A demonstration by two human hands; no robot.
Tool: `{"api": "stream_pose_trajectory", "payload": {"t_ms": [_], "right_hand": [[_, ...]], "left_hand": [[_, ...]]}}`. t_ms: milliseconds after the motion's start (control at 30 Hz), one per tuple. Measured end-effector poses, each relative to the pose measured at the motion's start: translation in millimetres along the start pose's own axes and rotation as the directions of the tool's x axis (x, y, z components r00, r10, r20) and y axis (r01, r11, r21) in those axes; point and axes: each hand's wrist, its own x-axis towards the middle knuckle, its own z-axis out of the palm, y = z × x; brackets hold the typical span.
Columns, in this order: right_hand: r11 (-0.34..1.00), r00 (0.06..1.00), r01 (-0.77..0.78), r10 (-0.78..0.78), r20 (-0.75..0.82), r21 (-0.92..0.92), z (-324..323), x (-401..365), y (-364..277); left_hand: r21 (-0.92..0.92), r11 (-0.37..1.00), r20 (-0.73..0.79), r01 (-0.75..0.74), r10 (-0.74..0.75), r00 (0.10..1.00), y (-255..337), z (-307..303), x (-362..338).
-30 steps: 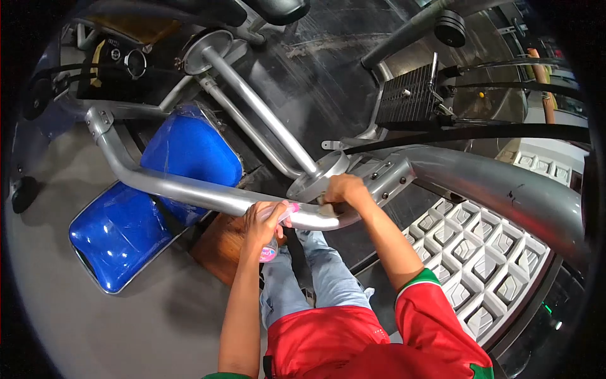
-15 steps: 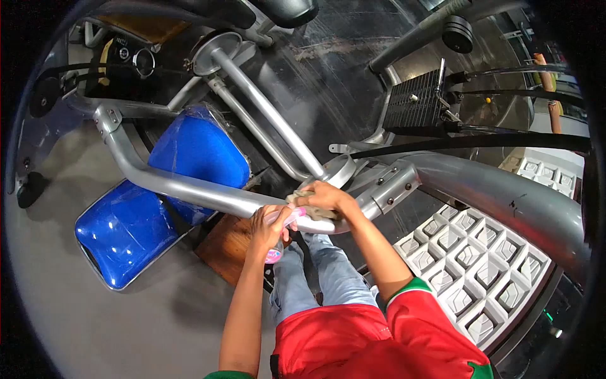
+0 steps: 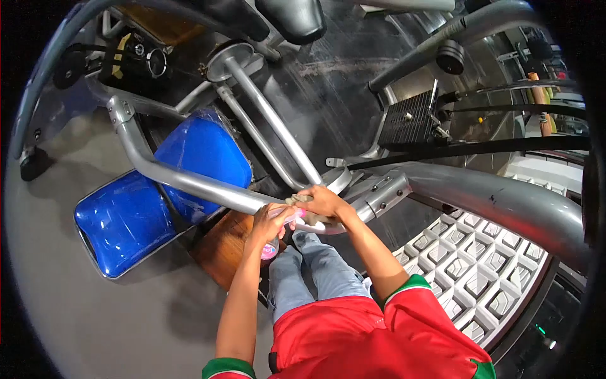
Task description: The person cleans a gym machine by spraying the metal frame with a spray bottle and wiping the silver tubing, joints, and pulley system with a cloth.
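Observation:
My left hand point(image 3: 267, 222) is wrapped round a pink-topped spray bottle point(image 3: 270, 249), whose clear lower part hangs below the fingers. Its pink nozzle points toward my other hand. My right hand point(image 3: 320, 202) is closed on a greyish-beige cloth point(image 3: 309, 218), pressed to the bent silver tube point(image 3: 208, 189) of a gym machine. Part of the cloth is hidden under the fingers. Both hands are close together at the tube's curved end, just above my knees.
Two blue plastic-wrapped seats point(image 3: 126, 224) lie to the left, near a brown wooden board point(image 3: 221, 246). A black weight stack point(image 3: 407, 123) stands at the upper right, below a round black knob point(image 3: 451, 57). A white patterned panel point(image 3: 473, 271) is at the right, beside a thick grey tube point(image 3: 499, 196).
The view has shifted slightly, with the machine parts at the top now lower in the picture. Both hands keep their grips at almost the same spot on the tube.

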Motion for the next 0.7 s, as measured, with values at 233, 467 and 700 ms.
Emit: {"api": "stream_pose_trajectory", "payload": {"t_ms": [233, 467, 700], "right_hand": [[0.971, 0.975, -0.217, 0.220, 0.020, -0.104, -12, -29, 3], [0.940, 0.951, -0.232, 0.165, -0.263, -0.248, 7, -64, -32], [0.958, 0.875, -0.217, 0.105, -0.473, -0.188, 48, -76, -46]], "left_hand": [[0.254, 0.953, -0.296, -0.166, 0.240, 0.924, -2, -3, -49], [0.502, 0.852, -0.487, -0.148, 0.420, 0.766, -21, -3, -65], [0.090, 0.978, -0.590, -0.191, 0.207, 0.780, -30, -7, -89]]}}
